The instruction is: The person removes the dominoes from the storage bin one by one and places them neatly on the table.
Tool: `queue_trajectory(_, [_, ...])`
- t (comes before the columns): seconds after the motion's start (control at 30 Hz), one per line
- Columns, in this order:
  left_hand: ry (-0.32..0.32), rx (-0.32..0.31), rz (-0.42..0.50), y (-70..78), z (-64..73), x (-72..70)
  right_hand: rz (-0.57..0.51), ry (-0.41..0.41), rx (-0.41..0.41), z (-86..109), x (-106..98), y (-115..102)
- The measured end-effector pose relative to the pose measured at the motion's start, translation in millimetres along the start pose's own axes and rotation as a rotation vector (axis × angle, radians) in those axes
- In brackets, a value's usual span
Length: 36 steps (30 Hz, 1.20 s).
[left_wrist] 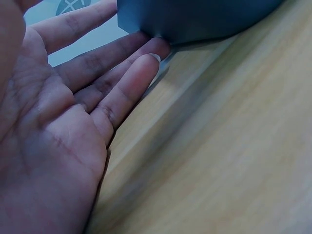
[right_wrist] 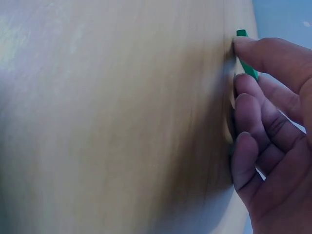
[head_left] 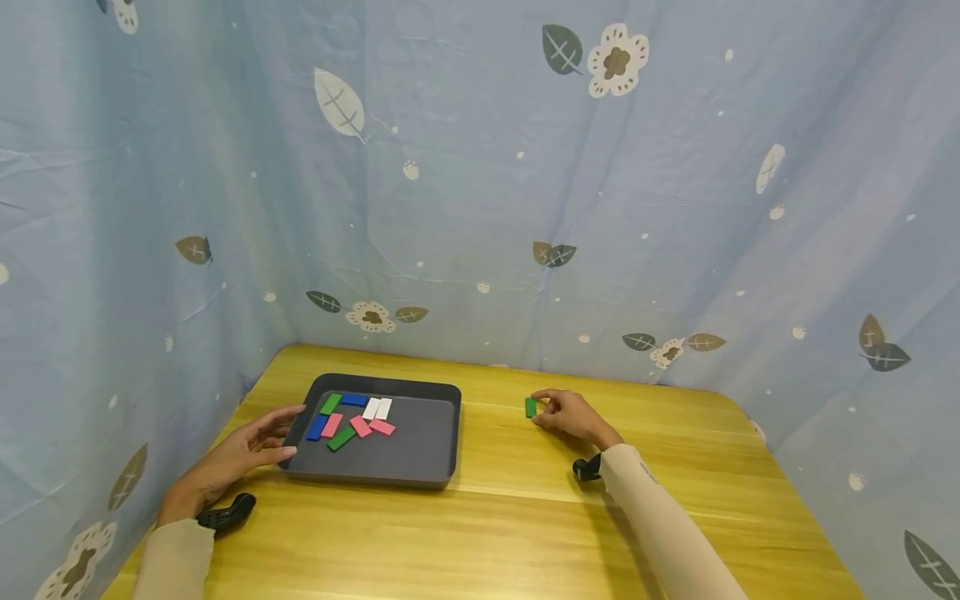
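On the left of the table stands a dark grey tray (head_left: 405, 454) with several small flat blocks inside: green (head_left: 342, 439), blue (head_left: 354, 400), pink (head_left: 361, 427) and white (head_left: 372, 408). My left hand (head_left: 232, 458) rests at the tray's left side, fingers extended; in the left wrist view the fingertips (left_wrist: 155, 57) reach the outer wall of the tray (left_wrist: 195, 19). To the right of the tray, my right hand (head_left: 573, 417) pinches a single green block (head_left: 531, 407) at the tabletop. The right wrist view shows the thumb overlapping the green block (right_wrist: 250, 69), other fingers curled.
The yellow wood-grain table (head_left: 487, 533) carries the tray and the single block. A light blue curtain (head_left: 480, 208) with leaves and flowers surrounds the table at the back and sides. A black device (head_left: 228, 515) sits at the left wrist, another (head_left: 587, 468) at the right.
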<state>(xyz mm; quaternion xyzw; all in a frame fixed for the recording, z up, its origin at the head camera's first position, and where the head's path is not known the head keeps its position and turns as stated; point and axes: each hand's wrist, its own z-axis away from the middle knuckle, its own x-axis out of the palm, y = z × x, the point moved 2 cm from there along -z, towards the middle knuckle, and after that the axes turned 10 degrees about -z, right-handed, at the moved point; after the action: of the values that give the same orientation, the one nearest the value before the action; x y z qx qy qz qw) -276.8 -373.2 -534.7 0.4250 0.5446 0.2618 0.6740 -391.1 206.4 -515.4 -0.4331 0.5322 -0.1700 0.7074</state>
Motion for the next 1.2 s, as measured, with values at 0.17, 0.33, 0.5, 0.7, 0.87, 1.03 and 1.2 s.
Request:
queue_trajectory(0.17, [0.003, 0.004, -0.001, -1.2, 1.5, -0.7, -0.024, -0.014, 0.011, -1.1, -1.3, -0.6])
queue_trajectory(0.33, [0.003, -0.003, 0.002, -1.9, 2.6, -1.2, -0.054, -0.012, 0.014, -2.4, -3.8, -4.4])
queue_trajectory(0.5, [0.001, -0.007, 0.009, -1.2, 3.1, -2.2, -0.073, 0.014, -0.007, -4.1, -6.1, -19.8])
queue_trajectory(0.7, [0.001, -0.006, 0.008, -1.3, 3.0, -2.9, -0.062, 0.031, -0.060, -11.4, -2.4, -42.8])
queue_trajectory(0.87, [-0.004, -0.003, 0.010, -1.5, 2.7, -2.1, -0.073, 0.013, -0.110, -18.5, 4.2, -59.1])
queue_trajectory(1.03, [-0.003, 0.004, -0.001, 0.1, 0.8, -1.1, -0.070, 0.002, -0.146, -24.9, 10.9, -77.9])
queue_trajectory(1.2, [-0.011, 0.004, 0.013, 0.5, -0.4, -0.4, -0.083, -0.008, -0.185, -29.8, 19.6, -96.2])
